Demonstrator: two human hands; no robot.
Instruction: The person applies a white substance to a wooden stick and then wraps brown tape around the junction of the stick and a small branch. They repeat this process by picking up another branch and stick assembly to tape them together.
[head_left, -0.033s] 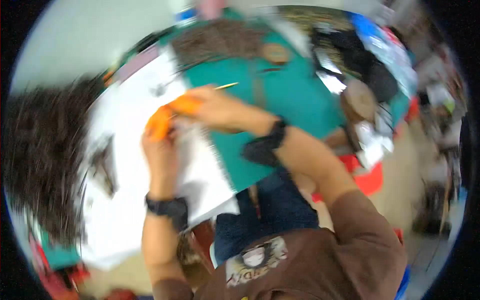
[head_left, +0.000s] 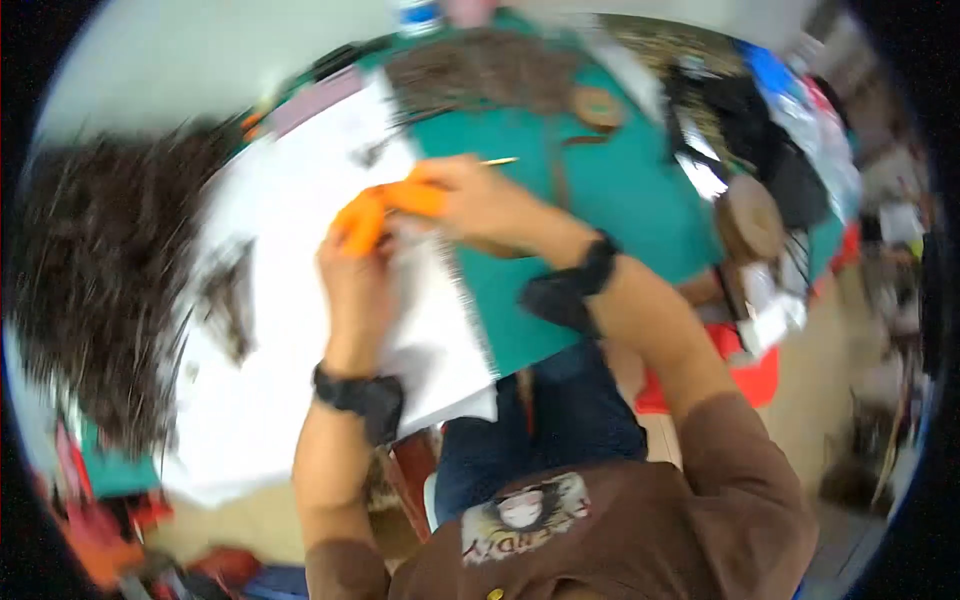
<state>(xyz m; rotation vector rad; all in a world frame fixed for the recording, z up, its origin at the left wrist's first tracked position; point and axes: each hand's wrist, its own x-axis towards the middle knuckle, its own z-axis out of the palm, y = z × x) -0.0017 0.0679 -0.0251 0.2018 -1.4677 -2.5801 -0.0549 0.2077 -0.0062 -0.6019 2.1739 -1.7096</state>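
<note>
view shifted; orange item [head_left: 362, 222], lettered shirt [head_left: 620, 520]

A pale wall [head_left: 200, 75] is standing behind the green surface [head_left: 620, 190]. Beige floor [head_left: 818, 350] is showing at right and lower left.

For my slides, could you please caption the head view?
Left hand and right hand close together, orange material at both, above white paper beside a dark fibrous heap.
</note>
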